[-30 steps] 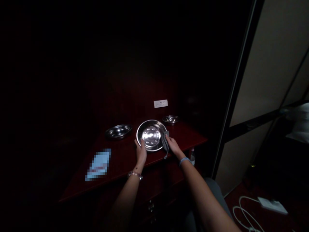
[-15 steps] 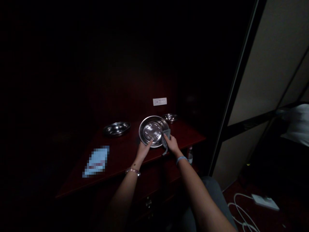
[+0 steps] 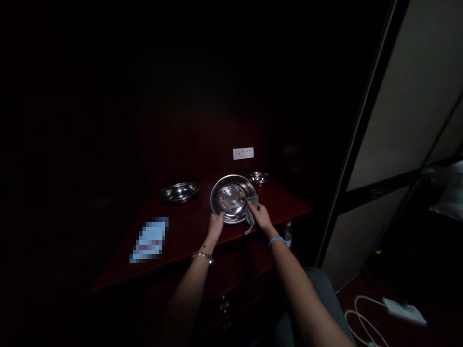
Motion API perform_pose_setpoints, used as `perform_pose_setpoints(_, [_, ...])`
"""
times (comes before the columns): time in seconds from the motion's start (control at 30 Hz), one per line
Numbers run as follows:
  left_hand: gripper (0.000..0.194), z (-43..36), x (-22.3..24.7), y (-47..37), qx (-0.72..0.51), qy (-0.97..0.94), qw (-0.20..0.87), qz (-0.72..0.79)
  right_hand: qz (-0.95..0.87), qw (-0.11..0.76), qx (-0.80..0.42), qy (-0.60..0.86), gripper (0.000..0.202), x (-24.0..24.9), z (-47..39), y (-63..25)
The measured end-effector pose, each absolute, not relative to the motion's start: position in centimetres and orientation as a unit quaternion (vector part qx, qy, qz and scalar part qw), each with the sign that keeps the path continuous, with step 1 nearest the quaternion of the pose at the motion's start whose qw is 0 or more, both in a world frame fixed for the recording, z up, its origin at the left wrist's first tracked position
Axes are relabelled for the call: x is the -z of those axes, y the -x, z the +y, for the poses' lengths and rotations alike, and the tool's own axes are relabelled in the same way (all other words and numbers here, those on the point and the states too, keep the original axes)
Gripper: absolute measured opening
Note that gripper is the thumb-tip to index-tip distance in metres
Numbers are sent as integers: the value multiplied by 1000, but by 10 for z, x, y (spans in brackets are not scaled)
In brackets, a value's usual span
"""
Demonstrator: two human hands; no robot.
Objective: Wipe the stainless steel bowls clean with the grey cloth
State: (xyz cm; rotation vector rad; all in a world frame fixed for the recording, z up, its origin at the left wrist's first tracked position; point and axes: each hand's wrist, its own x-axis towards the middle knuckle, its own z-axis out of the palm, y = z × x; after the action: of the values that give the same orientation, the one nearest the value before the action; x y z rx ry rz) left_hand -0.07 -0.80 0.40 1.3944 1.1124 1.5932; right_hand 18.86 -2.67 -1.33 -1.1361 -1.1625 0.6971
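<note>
A round stainless steel basin (image 3: 231, 195) is tilted up towards me above the front of the dark red desk (image 3: 188, 226). Its lower left rim is gripped by my left hand (image 3: 216, 226), thumb on the inside. My right hand (image 3: 261, 217) pinches a grey cloth (image 3: 250, 217) against the right rim of the basin. Part of the cloth hangs below the rim. Behind and to the left lies a shallow steel dish (image 3: 180, 193). Another steel bowl (image 3: 259, 179) stands at the back right, partly covered by the basin.
On the desk's left side lies a light blue, blurred-out item (image 3: 150, 240). A white socket panel (image 3: 243, 153) is on the back wall. Under the desk's right end stands a bottle (image 3: 288, 235). A white power strip (image 3: 404, 311) and its cable rest on the floor at right.
The view has shifted slightly, so everything sits a little further right. My left thumb has moved towards the rim. Both hands keep their hold on the basin and cloth.
</note>
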Motion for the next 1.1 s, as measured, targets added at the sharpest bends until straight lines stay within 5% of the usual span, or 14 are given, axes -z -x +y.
perform_pose_setpoints(0.23, [28,-13,-3,6,-613,-497,386,477,-515,631,-323,482,59,16,-24,-188])
perform_pose_setpoints(0.43, [71,-16,-1,2,-651,-531,391,375,-514,633,-270,511,65,24,-17,-193])
perform_pose_setpoints(0.67, [88,-24,3,-3,-569,-610,431,346,-486,649,-251,529,71,26,-20,-196])
perform_pose_setpoints(1.1, [41,-13,1,-2,-631,-507,456,371,-492,637,-307,507,71,26,-16,-195])
